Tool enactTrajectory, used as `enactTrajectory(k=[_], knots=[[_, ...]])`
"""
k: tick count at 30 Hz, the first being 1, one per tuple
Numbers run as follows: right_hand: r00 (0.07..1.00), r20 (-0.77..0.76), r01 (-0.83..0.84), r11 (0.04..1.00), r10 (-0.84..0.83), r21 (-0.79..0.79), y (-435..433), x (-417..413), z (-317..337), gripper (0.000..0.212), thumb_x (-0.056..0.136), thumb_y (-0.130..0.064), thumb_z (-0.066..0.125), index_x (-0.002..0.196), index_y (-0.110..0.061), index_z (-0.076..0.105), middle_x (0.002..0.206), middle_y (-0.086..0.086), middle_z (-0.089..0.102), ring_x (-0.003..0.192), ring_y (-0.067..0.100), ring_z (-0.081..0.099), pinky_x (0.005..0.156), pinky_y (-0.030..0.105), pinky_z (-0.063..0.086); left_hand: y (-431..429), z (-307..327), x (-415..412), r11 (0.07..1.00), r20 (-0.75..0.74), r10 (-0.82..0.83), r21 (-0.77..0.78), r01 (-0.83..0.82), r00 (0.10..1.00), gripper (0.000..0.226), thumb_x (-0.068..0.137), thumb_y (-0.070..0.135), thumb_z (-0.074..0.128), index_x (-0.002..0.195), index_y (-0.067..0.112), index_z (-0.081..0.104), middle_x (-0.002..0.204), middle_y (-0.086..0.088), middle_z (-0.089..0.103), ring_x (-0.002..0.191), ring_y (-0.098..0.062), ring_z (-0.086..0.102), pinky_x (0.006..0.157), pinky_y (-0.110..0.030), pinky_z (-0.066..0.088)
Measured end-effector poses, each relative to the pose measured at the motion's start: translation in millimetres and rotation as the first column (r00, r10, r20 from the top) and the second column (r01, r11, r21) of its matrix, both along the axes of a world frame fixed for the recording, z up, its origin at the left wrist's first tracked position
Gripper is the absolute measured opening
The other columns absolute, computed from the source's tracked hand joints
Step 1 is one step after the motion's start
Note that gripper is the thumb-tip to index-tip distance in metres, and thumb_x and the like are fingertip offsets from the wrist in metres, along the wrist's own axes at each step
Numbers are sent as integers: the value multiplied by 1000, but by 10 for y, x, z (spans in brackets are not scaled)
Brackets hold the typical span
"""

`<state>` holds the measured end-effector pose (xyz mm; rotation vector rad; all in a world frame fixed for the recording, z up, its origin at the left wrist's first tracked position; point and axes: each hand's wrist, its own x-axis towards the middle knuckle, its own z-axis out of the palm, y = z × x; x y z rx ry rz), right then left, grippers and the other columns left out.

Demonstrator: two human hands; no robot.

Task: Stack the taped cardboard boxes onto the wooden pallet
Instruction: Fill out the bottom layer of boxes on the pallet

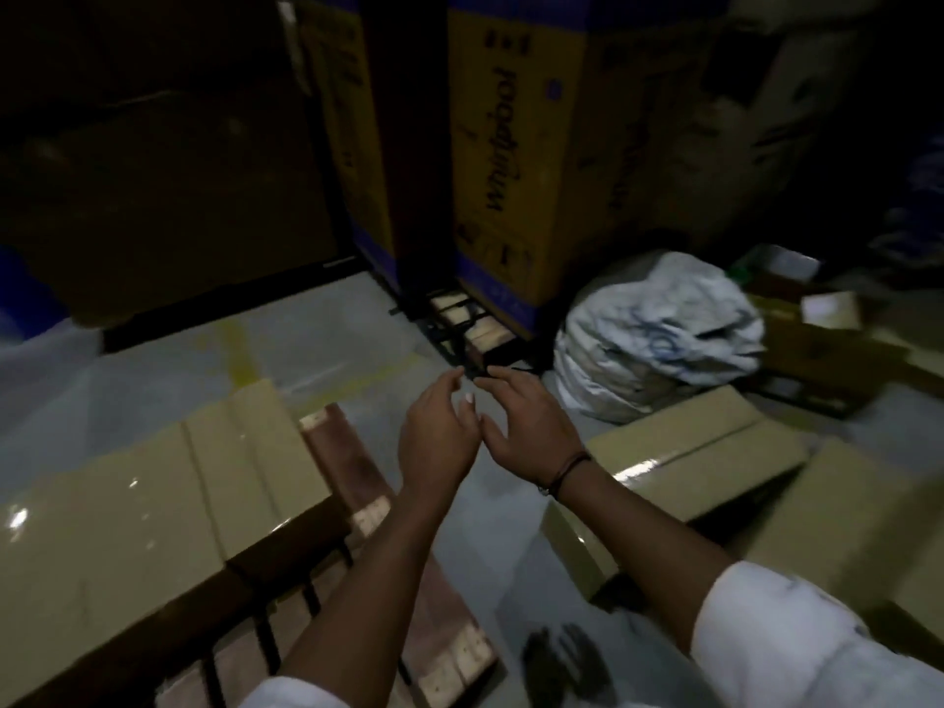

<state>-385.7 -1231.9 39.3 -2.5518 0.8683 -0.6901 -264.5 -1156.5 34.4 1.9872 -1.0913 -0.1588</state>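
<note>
Taped cardboard boxes (127, 503) lie side by side on the wooden pallet (357, 482) at the left; their glossy tops reflect light. More taped boxes (705, 462) sit on the floor at the right. My left hand (439, 436) and my right hand (526, 416) hover close together over the grey floor between the two groups. Both have loosely spread fingers and hold nothing. A dark band circles my right wrist.
Tall yellow appliance cartons (511, 161) stand on another pallet (470, 329) at the back. A bulging white sack (654, 334) lies right of them, with dark clutter behind. A dark metal rail (230, 574) runs along the pallet's near edge. Bare grey floor (204, 360) stretches between.
</note>
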Motion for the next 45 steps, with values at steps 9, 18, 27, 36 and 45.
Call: enactTrajectory(k=[9,18,27,36,45], knots=[[926,42,376,926,-374,-37,-279,-2113,108,48,90,-34,63,134,-14,61,137,8,59,128,26,51,105,43,47,-641,67,-1677,959,47,-284,15,283,958,39,100,35,55,138,27,57,124,5,69,112,-17,65,84,-34,55],[707,73,705,709,-703,-4,-246,-4600,309,47,90,-34,64,133,-16,62,136,6,59,127,25,50,107,39,44,-1020,210,-3852,855,52,-517,-23,519,854,37,99,36,58,134,25,58,119,6,71,108,-17,67,81,-37,55],[464,88,884,468,-881,19,-83,-6225,490,43,90,-29,67,131,-18,63,136,4,59,127,23,49,105,39,44,-1222,346,-5539,702,43,-712,4,712,701,38,99,39,57,137,31,56,118,9,72,108,-12,66,85,-38,58],[202,79,979,203,-976,8,-235,-7074,599,44,88,-29,66,130,-17,63,139,7,56,129,27,47,105,45,44,-1726,443,-6504,450,87,-891,36,892,446,38,101,37,55,139,31,54,120,11,71,108,-10,66,84,-35,56],[-86,-18,996,-86,-996,-7,-147,-7894,595,46,89,-34,62,134,-22,60,146,4,49,133,26,42,108,45,40,-1970,572,-7440,266,96,-960,24,964,262,37,99,37,57,135,29,59,118,9,73,104,-15,68,87,-38,55]])
